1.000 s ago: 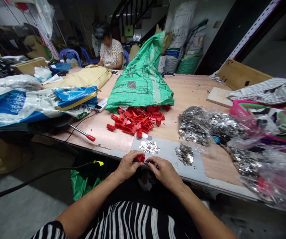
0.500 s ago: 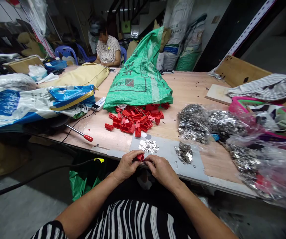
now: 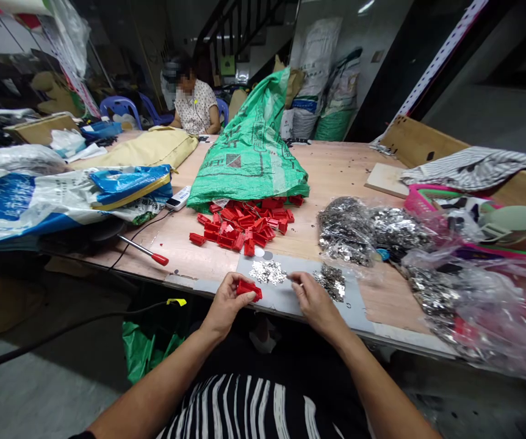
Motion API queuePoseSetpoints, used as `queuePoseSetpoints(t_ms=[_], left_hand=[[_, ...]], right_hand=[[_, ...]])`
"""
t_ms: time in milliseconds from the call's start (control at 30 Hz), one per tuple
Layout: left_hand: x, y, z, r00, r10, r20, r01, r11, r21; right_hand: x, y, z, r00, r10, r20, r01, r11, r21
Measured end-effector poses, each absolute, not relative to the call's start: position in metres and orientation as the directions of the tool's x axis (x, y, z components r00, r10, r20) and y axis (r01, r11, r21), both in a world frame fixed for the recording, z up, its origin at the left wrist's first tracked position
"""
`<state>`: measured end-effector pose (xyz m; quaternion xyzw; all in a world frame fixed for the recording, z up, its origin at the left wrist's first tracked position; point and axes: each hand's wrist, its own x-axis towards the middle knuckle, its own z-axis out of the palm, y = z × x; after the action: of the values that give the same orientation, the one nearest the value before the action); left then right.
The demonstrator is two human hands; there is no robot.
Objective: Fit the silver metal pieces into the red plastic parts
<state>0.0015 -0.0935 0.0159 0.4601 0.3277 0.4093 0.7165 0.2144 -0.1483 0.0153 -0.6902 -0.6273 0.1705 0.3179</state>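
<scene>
My left hand (image 3: 226,300) is closed round a small red plastic piece (image 3: 249,289) at the near edge of the table. My right hand (image 3: 312,299) lies to its right on the grey mat (image 3: 290,292), its fingertips pinched toward the small pile of shiny metal bits (image 3: 267,272); what they hold is too small to see. A second pile of darker metal bits (image 3: 332,281) lies just right of that hand. Beyond the mat is a heap of red plastic pieces (image 3: 244,222) spilling from a green sack (image 3: 249,152).
Clear bags of metal parts (image 3: 363,228) and a pink basket (image 3: 432,204) crowd the right side. Blue-and-white sacks (image 3: 61,192), a remote (image 3: 178,198) and a red-handled screwdriver (image 3: 146,253) lie on the left. Another person (image 3: 194,103) sits at the far end.
My hands have parted: the right one left the red piece and reached forward to the shiny metal bits, while the left one keeps the red piece.
</scene>
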Motion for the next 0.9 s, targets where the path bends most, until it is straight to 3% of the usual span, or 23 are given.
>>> queuePoseSetpoints(t_ms=[67,167,267,500,633,733,900], left_hand=[[0.002,-0.097,0.021,0.495,0.842,-0.214,-0.42,0.448,0.789],[0.003,-0.1,0.024,0.584,0.754,-0.3,-0.494,0.623,0.606],[0.005,-0.102,0.025,0.612,0.715,-0.337,-0.533,0.688,0.492],[0.008,-0.103,0.03,0.614,0.665,-0.424,-0.584,0.745,0.323],[0.007,-0.103,0.029,0.607,0.671,-0.426,-0.586,0.74,0.33],[0.007,-0.101,0.027,0.569,0.722,-0.393,-0.578,0.691,0.434],[0.008,-0.097,0.028,0.435,0.851,-0.294,-0.559,0.511,0.653]], right_hand=[[0.23,-0.142,0.015,0.234,0.963,0.13,0.795,-0.112,-0.596],[0.239,-0.13,0.017,0.225,0.971,0.083,0.867,-0.161,-0.472],[0.234,-0.117,0.019,0.219,0.973,0.066,0.895,-0.174,-0.411],[0.222,-0.1,0.016,0.233,0.971,0.044,0.896,-0.197,-0.399],[0.225,-0.1,0.017,0.25,0.967,0.058,0.88,-0.202,-0.43],[0.228,-0.104,0.022,0.259,0.961,0.092,0.857,-0.185,-0.48],[0.219,-0.12,0.035,0.174,0.979,0.108,0.625,-0.025,-0.78]])
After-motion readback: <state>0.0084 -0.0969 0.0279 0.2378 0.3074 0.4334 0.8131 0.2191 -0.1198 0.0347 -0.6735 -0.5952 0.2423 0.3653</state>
